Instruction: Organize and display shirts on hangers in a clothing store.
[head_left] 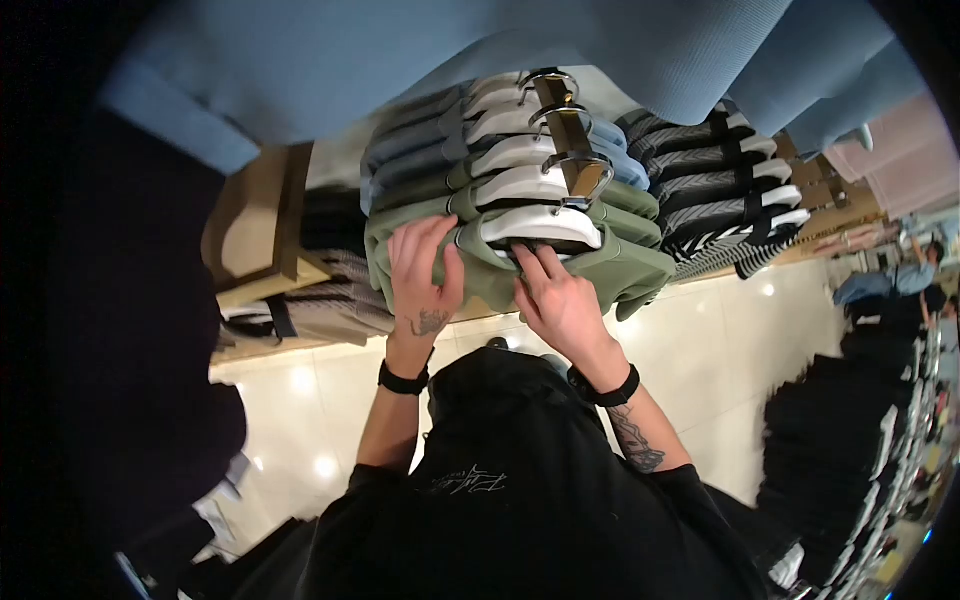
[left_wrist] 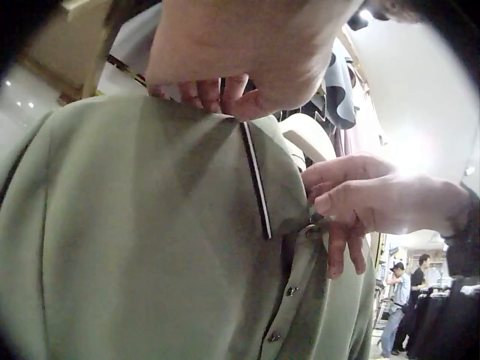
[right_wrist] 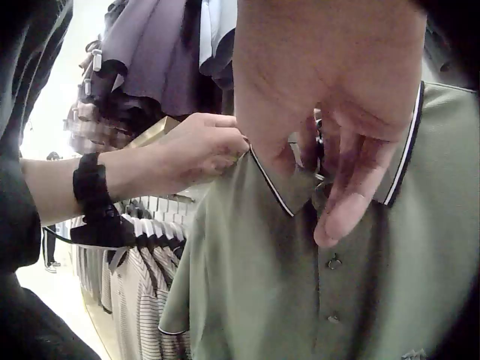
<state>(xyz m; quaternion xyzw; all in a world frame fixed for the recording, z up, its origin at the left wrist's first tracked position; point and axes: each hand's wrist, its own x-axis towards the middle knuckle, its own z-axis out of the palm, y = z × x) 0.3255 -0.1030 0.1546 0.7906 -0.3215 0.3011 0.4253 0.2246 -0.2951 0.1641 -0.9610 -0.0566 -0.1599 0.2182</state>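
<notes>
A green polo shirt (head_left: 480, 275) hangs on a white hanger (head_left: 545, 226) at the front of a rail. Its collar (right_wrist: 279, 191) has a black-and-white stripe, and buttons run down the front. My left hand (head_left: 425, 270) holds the shirt at the shoulder beside the collar; in the left wrist view its fingers (left_wrist: 210, 94) bend over the top edge, partly hidden by the fabric. My right hand (head_left: 562, 300) is at the neck opening below the hanger, pinching the collar edge by the top button, with one finger (right_wrist: 346, 217) hanging over the front.
Behind it hang more green and blue shirts (head_left: 415, 150) on the metal rail (head_left: 568, 140). Patterned black-and-white shirts (head_left: 695, 200) hang to the right. A wooden shelf (head_left: 270, 225) stands at left. Blue garments (head_left: 560, 45) hang overhead. Dark clothes (head_left: 820, 440) fill a rack at far right, near people.
</notes>
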